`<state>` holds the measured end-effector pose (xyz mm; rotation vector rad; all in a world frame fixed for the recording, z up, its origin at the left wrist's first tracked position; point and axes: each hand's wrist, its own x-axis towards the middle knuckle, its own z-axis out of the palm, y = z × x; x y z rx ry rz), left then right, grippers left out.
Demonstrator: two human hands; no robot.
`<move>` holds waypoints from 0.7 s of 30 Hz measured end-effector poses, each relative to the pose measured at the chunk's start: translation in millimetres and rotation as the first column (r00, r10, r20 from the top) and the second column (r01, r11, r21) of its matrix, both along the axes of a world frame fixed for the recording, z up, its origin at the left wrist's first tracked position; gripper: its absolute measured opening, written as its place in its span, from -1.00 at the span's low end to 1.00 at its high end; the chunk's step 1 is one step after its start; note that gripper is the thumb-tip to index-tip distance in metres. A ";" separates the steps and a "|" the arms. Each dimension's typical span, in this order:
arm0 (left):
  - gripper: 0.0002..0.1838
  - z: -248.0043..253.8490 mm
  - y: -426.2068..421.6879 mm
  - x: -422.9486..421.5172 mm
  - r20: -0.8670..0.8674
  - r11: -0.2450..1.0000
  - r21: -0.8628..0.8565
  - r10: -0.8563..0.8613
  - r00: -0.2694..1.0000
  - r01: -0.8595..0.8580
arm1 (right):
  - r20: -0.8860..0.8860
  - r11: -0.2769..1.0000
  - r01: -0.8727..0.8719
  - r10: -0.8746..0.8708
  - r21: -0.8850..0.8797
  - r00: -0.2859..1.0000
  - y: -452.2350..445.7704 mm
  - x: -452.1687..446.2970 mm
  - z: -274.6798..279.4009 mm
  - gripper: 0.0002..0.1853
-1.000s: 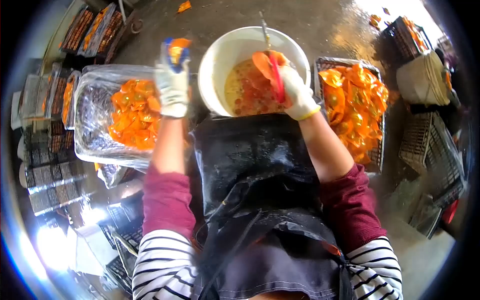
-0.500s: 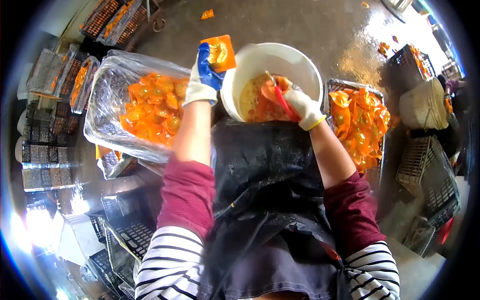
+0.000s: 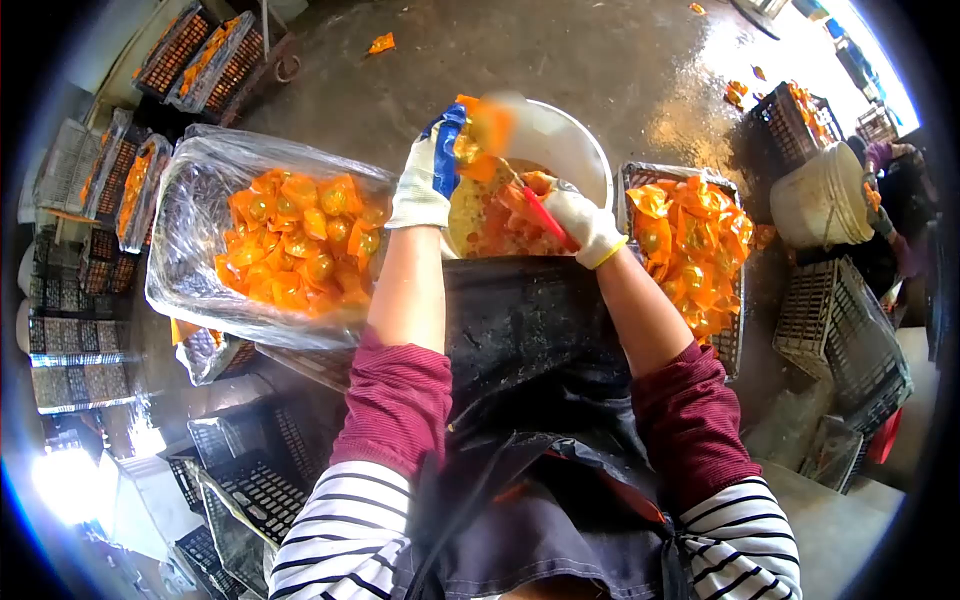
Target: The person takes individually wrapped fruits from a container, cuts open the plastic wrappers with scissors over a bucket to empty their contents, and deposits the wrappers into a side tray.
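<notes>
My left hand [image 3: 428,175], in a white and blue glove, is closed on an orange plastic packet [image 3: 485,135], which is blurred by motion. My right hand [image 3: 583,222], gloved in white, grips a red-handled tool [image 3: 545,215] with a thin metal tip; its exact kind is unclear. Both hands are over a white bucket [image 3: 592,150] between my knees. Yellowish liquid and orange-red pieces [image 3: 500,225] lie inside it. Left of the bucket, a plastic-lined crate [image 3: 185,210] holds many orange packets [image 3: 300,240]. On the right, more orange packets [image 3: 695,260] fill a dark crate [image 3: 735,345].
Stacked crates [image 3: 170,55] stand at the far left. A second white bucket [image 3: 815,200] and another person's arm [image 3: 875,195] are at the right. Dark crates [image 3: 260,490] lie lower left, and tilted crates [image 3: 835,320] lower right. Orange scraps [image 3: 381,43] dot the wet floor.
My left hand has swung the orange packet rightward over the bucket, closer to the tool. My right hand keeps its grip inside the bucket's rim. The whole view has shifted slightly.
</notes>
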<state>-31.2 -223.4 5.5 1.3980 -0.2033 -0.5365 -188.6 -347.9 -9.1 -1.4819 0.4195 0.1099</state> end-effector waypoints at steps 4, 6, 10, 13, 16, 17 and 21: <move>-0.50 -11.4 2.2 10.2 -0.187 0.950 -0.311 -0.068 0.980 0.006 | -0.082 0.996 0.069 -0.064 0.052 0.995 2.4 -1.5 10.9 -0.62; -0.68 -10.5 1.7 13.1 -0.366 0.897 -0.439 -0.237 0.900 0.058 | -0.041 0.994 0.103 -0.101 0.044 0.994 0.0 0.7 7.6 -0.63; -0.60 -5.8 4.3 -1.7 -0.021 0.940 -0.164 -0.306 0.952 0.299 | -0.014 0.986 0.144 -0.143 0.088 0.990 -2.4 3.2 5.2 -0.62; -0.60 -0.6 6.8 -2.2 -0.095 0.965 -0.120 -0.244 0.965 0.233 | 0.055 0.980 0.162 -0.169 0.117 0.984 -0.4 4.7 -0.9 -0.69; -0.61 -27.4 -0.4 6.2 0.022 0.965 -0.116 -0.235 0.972 0.236 | 0.174 0.969 0.186 -0.213 0.160 0.961 -2.1 10.5 -22.9 -0.73; -0.61 -26.2 -1.5 3.2 0.033 0.968 -0.109 -0.222 0.974 0.225 | 0.151 0.963 0.183 -0.214 0.196 0.965 -3.2 8.1 -19.3 -0.73; -0.62 -34.0 1.7 17.7 0.454 0.886 0.429 -0.381 0.805 0.177 | 0.020 0.978 0.202 -0.203 0.052 0.979 -1.2 3.0 -0.3 -0.69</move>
